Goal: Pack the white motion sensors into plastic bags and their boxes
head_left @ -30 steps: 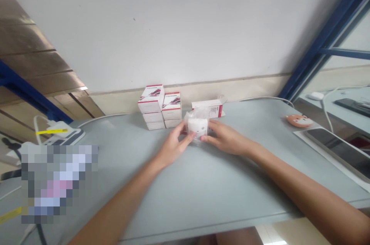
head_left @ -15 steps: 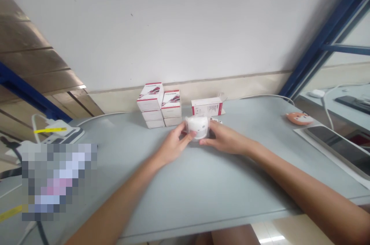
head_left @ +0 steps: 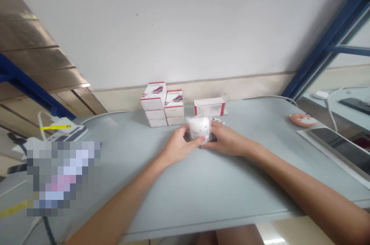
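Pale grey-blue counter [head_left: 202, 195] runs along a white wall [head_left: 173, 25], with a blue metal frame [head_left: 332, 41] rising at the far right. Near the far edge, just in front of the boxes, a round white plastic device [head_left: 199, 126] wrapped in a clear plastic bag [head_left: 194, 118] sits between the person's hands. The left hand [head_left: 180, 146] curls its fingers around the near left side, and the right hand [head_left: 225, 141] closes on the right side, so both grip the bagged device with its underside at or just above the counter.

It looks light and fairly stiff, though the thin bag may slip, so the firmest hold is probably around the device's rim, with the loose film gathered clear.

Behind the left hand stand two stacks of white cardboard boxes with red trim [head_left: 162, 104]. A matching box [head_left: 209, 106] lies on its side to the right of them, with small white pieces [head_left: 217, 120] just beside the right hand. Farther right are an orange fox-faced ornament [head_left: 303, 119] and a dark tablet [head_left: 341, 148]. At the left, a pixelated object [head_left: 62, 177] cannot be made out.
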